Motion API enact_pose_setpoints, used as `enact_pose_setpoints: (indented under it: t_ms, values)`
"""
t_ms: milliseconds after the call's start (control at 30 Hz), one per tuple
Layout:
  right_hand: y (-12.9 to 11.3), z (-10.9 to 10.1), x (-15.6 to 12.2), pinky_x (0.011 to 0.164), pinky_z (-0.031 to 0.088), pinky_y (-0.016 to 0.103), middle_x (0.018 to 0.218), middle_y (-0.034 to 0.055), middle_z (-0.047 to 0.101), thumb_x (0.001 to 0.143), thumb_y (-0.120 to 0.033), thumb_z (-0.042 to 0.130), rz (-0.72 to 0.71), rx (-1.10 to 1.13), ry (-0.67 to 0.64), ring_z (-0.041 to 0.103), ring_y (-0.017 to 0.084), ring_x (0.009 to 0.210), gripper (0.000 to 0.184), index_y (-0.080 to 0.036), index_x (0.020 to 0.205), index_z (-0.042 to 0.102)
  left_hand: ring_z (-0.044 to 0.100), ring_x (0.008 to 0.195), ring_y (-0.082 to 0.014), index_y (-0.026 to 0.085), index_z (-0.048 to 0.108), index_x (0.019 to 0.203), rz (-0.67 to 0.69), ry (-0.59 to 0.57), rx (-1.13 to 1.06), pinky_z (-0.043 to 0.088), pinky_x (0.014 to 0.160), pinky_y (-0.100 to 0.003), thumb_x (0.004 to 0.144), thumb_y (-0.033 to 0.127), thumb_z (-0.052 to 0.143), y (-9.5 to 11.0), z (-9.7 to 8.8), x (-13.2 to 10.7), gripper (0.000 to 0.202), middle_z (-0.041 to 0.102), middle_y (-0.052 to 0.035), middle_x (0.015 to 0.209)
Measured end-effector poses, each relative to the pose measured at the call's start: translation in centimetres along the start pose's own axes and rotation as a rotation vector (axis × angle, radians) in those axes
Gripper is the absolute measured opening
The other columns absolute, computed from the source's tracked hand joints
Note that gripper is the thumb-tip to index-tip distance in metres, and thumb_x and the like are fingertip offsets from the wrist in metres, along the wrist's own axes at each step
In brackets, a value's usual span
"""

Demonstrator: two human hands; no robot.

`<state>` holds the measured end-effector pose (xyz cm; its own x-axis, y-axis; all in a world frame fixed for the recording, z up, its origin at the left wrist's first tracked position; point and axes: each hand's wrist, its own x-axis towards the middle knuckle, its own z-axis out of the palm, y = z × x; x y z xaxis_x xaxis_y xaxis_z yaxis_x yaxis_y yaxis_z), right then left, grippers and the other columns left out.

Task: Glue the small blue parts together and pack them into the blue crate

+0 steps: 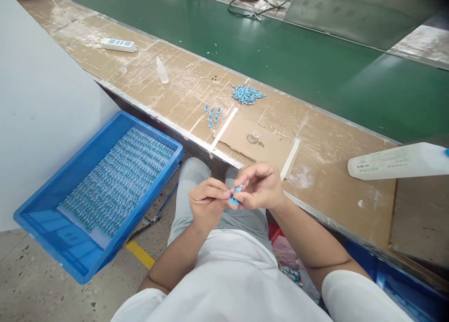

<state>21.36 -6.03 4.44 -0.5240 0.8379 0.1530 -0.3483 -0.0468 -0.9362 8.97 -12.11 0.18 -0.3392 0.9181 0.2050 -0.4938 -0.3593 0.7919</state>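
Observation:
Above my lap, both hands meet on a small blue plastic part with a round disc base [233, 201]. My right hand [261, 186] pinches it between thumb and fingers. From the other side, the closed thumb and fingertips of my left hand [209, 200] press at the same part; whether they hold a second tiny piece is hidden. On the bench stand several similar blue parts [211, 118], disc down. Behind them lies a heap of small blue pieces [247, 94]. A small clear round dish [253, 137] rests on a cardboard sheet [235, 137] taped with white strips.
A blue tray [140, 120] with rows of small parts stands at my left. The bench holds a small white dropper bottle [162, 71], a white power strip [118, 45] and, at right, a large white bottle [396, 162]. Beyond runs a green belt [196, 27].

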Motion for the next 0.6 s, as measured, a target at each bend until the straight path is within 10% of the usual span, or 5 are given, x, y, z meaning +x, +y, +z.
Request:
enact_pose_setpoints:
  t_ms: [300,600]
  values:
    - [-0.3,-0.5,0.8,0.046,0.059,0.022,0.06,-0.0034,0.065,0.059,-0.023,0.088,0.103,-0.013,0.089,0.067,0.015,0.049,0.058,-0.016,0.112,0.067,0.066,0.059,-0.0146,0.026,0.078,0.073,0.026,-0.043,0.134,0.056,0.055,-0.027,0.056,0.019,0.088,0.4,-0.5,1.5,0.021,0.07,-0.0015,0.068]
    - [-0.7,-0.5,1.4,0.052,0.061,0.021,0.073,0.0031,0.074,0.066,-0.022,0.085,0.119,-0.094,0.005,0.07,0.014,0.056,0.031,-0.017,0.093,0.073,0.059,0.058,-0.0099,0.024,0.078,0.077,0.05,0.012,0.204,0.045,0.053,-0.021,0.056,0.018,0.089,0.7,-1.4,1.5,0.024,0.071,-0.0029,0.073]
